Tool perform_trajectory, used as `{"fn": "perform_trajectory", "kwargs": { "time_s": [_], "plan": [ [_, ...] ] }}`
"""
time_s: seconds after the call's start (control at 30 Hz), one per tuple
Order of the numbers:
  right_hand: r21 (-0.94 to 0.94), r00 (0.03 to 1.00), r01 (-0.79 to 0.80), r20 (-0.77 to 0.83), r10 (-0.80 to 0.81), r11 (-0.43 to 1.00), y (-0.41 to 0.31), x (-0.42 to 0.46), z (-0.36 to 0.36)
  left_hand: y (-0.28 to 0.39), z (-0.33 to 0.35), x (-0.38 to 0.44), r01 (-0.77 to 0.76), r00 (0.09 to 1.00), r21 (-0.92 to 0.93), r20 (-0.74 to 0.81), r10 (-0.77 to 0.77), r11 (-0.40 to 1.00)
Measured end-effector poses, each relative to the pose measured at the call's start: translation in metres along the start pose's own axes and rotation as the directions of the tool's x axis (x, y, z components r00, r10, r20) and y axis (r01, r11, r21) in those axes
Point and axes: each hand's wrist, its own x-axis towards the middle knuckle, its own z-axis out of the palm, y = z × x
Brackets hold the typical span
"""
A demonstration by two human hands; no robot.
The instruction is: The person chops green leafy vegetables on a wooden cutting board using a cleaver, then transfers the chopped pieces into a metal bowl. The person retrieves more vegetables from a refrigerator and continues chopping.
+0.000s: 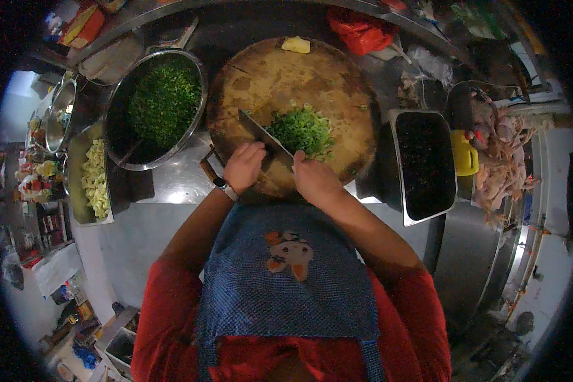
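On a large round wooden chopping block (248,86) lies a pile of chopped green onions (303,131). My right hand (315,179) is closed around the handle of a kitchen knife (266,133), whose blade slants up and left along the pile's left edge. My left hand (245,164), with a watch on the wrist, rests near the block's lower left edge, just beside the blade; its fingers are together and bent, and I cannot tell whether anything is under them. A yellow piece of food (296,45), perhaps ginger, sits at the block's far edge.
Left of the block stand a steel bowl of chopped greens (164,102) and a metal pan of pale cut pieces (95,184). A deep steel pan with dark contents (425,162) is at the right, near raw poultry (499,162) and a yellow handle (465,153). A red plastic bag (363,33) lies behind.
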Motion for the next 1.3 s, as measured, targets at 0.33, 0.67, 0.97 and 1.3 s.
{"fn": "perform_trajectory", "kwargs": {
  "time_s": [0.33, 0.67, 0.97, 1.3],
  "plan": [
    [-0.003, 0.999, 0.005, -0.042, -0.005, 1.0, 0.006, 0.003, 0.015, -0.005, -0.007, -0.011, 0.169, 0.985, -0.08, -0.012, -0.171, 0.982],
    [-0.023, 0.99, -0.001, 0.139, 0.004, 1.0, -0.004, -0.018, -0.019, 0.0, -0.007, -0.006, 0.057, 0.998, -0.047, -0.021, -0.058, 0.997],
    [0.02, 1.0, 0.004, 0.002, -0.004, 1.0, 0.0, -0.005, 0.015, -0.003, 0.002, -0.007, 0.077, 0.997, -0.032, -0.02, -0.077, 0.997],
    [0.027, 0.971, -0.09, 0.227, 0.082, 0.996, -0.004, -0.018, -0.019, -0.001, -0.002, -0.008, 0.093, 0.996, -0.043, -0.014, -0.094, 0.995]
  ]
}}
